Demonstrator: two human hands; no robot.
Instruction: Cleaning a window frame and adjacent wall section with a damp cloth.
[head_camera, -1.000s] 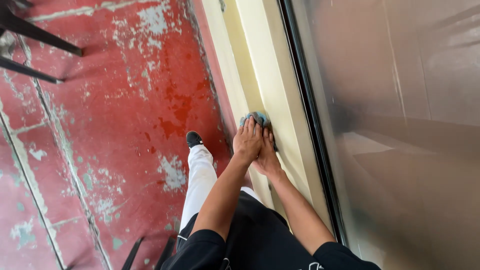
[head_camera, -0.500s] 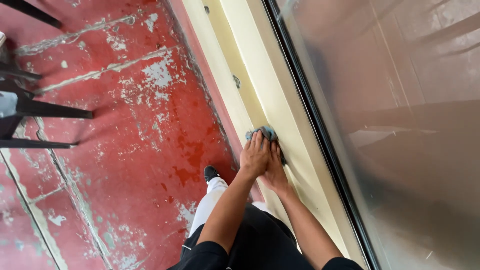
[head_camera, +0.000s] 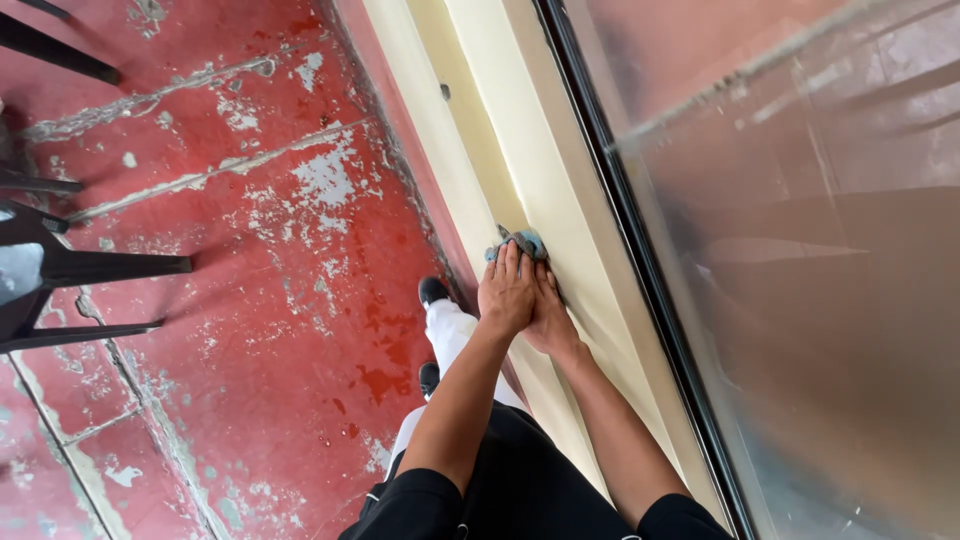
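Observation:
Both my hands press flat on a small blue-grey cloth (head_camera: 523, 240) that lies on a cream-painted ledge (head_camera: 500, 150) below a window. My left hand (head_camera: 506, 292) lies on top, its fingers stretched over the cloth. My right hand (head_camera: 550, 318) sits partly under the left, also against the ledge. Only the far end of the cloth shows past my fingertips.
A large frosted glass pane (head_camera: 800, 250) in a dark frame (head_camera: 620, 220) runs along the right. Worn red floor (head_camera: 250, 250) with peeling paint lies to the left. Black chair legs (head_camera: 90, 268) stand at the far left. My white-trousered leg and black shoe (head_camera: 433, 291) are beside the ledge.
My stacked hands and the cloth have slid a little further along the ledge, and my view has shifted with them; the chair legs have come further into sight at the left.

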